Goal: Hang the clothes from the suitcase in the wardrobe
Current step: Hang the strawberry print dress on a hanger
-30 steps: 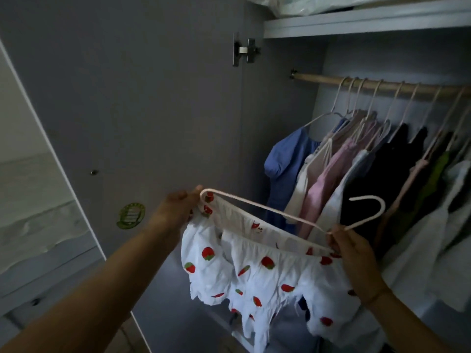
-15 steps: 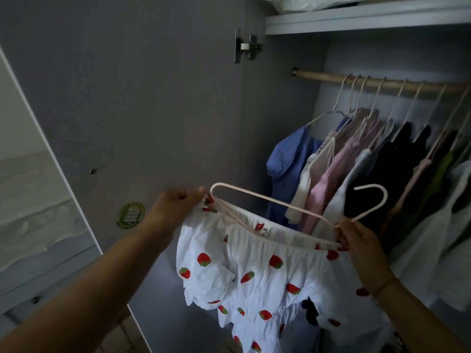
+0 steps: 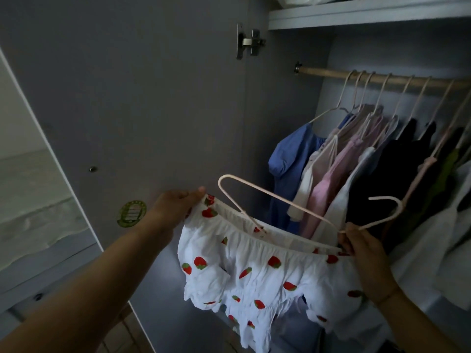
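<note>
The left grip (image 3: 178, 205) is pinching one end of the waistband of the white strawberry-print shorts (image 3: 257, 273); the right grip (image 3: 356, 240) is pinching the other end together with the pale pink hanger (image 3: 280, 202). The shorts are hanging before the open wardrobe, below the wooden rail (image 3: 331, 72) with its hung clothes (image 3: 356, 174).

Left forearm (image 3: 84, 284): bare up to the frame's lower edge, no sleeve in view.
Left hand (image 3: 175, 207): bare, ungloved, no ring or watch visible.
Right forearm (image 3: 418, 324): bare, no sleeve in view.
Right wrist: thin cord-like band (image 3: 387, 295) circling it.
Right hand (image 3: 364, 248): bare, ungloved, no ring visible.
</note>
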### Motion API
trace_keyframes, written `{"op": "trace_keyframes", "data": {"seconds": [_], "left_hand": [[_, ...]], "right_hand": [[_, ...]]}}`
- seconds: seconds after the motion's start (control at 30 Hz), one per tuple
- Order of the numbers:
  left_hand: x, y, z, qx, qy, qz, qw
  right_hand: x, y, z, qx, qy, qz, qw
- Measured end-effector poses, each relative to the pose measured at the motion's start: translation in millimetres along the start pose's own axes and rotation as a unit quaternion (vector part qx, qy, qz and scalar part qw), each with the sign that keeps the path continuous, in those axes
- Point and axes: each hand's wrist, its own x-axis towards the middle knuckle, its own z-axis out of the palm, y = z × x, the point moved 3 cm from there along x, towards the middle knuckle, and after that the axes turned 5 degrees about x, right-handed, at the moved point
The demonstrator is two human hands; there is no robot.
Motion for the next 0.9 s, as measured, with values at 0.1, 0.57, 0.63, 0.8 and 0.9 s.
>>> {"op": "trace_keyframes", "data": {"seconds": [0.1, 0.57, 0.63, 0.8, 0.9], "left_hand": [[2.2, -0.7, -2.0, -0.004, 0.007, -0.008, 1.0], [-8.5, 7.6, 6.5, 0.05, 0.01, 0.032, 0.998], [-15.0, 17.2, 15.9, 0.104, 0.023, 0.088, 0.99], [-28.5, 25.4, 64.8, 0.235, -0.031, 0.174, 0.956], [-24.5, 23.7, 75.1, 0.317, -0.026, 0.199, 0.927]], "right_hand": [[-4.3, 1.8, -3.7, 0.01, 0.018, 0.008, 1.0], [-6.7, 11.9, 0.2, -0.088, -0.028, -0.028, 0.995], [-6.5, 5.3, 11.9, -0.129, -0.065, -0.053, 0.988], [1.1, -32.0, 62.3, -0.284, -0.171, -0.184, 0.925], [7.8, -53.8, 83.5, -0.299, -0.2, -0.211, 0.909]]}}
